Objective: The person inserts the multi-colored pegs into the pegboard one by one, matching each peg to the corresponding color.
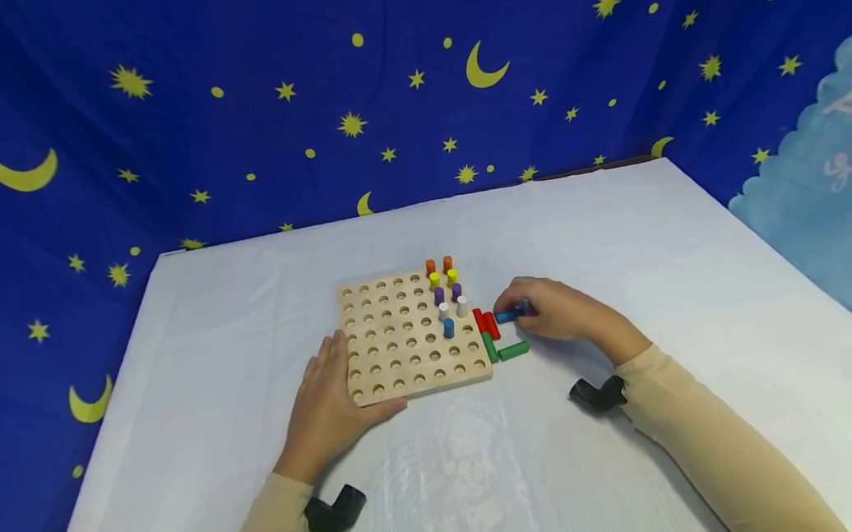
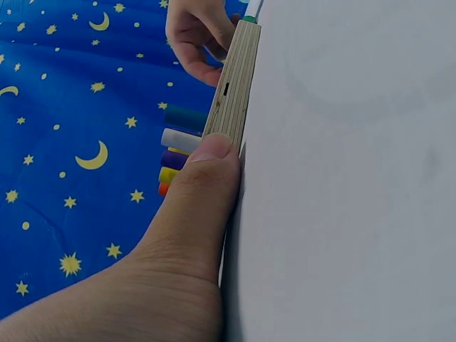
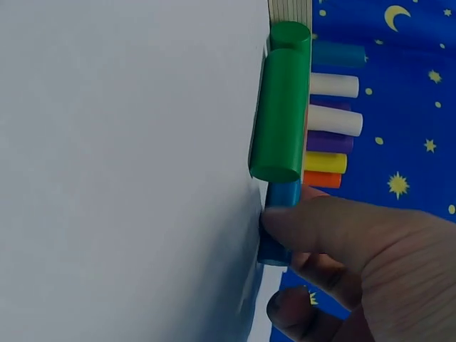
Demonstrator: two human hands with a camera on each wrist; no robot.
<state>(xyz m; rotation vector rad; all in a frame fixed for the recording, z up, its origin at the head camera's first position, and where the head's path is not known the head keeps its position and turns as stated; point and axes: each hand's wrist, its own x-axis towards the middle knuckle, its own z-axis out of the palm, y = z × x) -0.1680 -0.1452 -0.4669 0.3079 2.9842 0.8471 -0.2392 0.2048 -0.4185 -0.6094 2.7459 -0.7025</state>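
Observation:
The wooden peg board (image 1: 389, 376) lies flat on the table, its pegs standing in two columns along the right side. From the back come paired orange, yellow, purple and white pegs (image 1: 462, 305), then a single standing blue peg (image 1: 448, 328). My left hand (image 1: 329, 400) rests against the board's front left corner, fingers straight along the left side and thumb (image 2: 206, 178) on the front edge. Right of the board, my right hand (image 1: 555, 306) pinches a lying blue peg (image 3: 274, 246) between thumb and fingers. Part of that peg is hidden behind the thumb.
Two red pegs (image 1: 491, 326) lie beside the board's right edge. Nearer the front are two green pegs (image 1: 513, 350), one against the board and one out on the white table (image 1: 440, 471). A blue star-patterned cloth (image 1: 238, 131) hangs behind the table.

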